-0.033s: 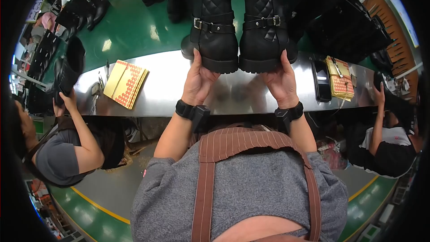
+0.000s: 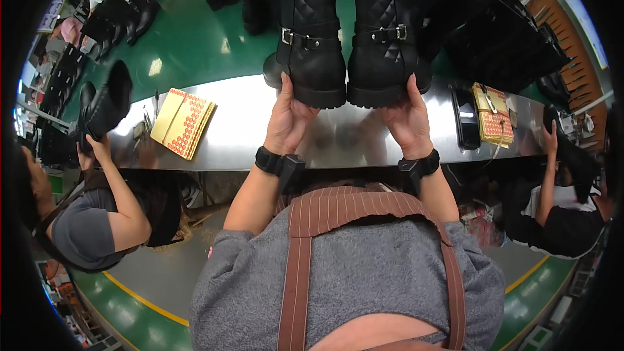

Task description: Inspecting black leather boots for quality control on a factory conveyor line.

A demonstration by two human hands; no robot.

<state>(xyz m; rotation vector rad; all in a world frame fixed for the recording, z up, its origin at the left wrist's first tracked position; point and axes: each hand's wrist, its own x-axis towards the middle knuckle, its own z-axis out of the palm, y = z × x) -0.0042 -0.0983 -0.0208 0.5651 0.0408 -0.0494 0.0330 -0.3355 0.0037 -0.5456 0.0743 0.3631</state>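
Observation:
A pair of tall black boots stands upright side by side in front of me, with quilted shafts, buckled ankle straps and lugged soles. My left hand (image 2: 290,114) grips the left boot (image 2: 312,71) low down, its thumb up along the outer side and the fingers curled under near the sole. In the same way my right hand (image 2: 408,117) holds the right boot (image 2: 383,73), thumb along its outer side. The fingertips of both hands are partly hidden by the soles. The two boots nearly touch at their inner edges.
The steel table edge (image 2: 244,107) borders a green tabletop (image 2: 195,45). Left lies a stack of gold sheets with red dots (image 2: 182,123); right, a black phone (image 2: 467,117) beside another stack (image 2: 494,117). Black boots (image 2: 500,39) crowd the right. Co-workers on both sides handle boots.
The co-worker on the left has tilted the boot they hold, and its sole shows more. My hands and the pair of boots are almost unmoved.

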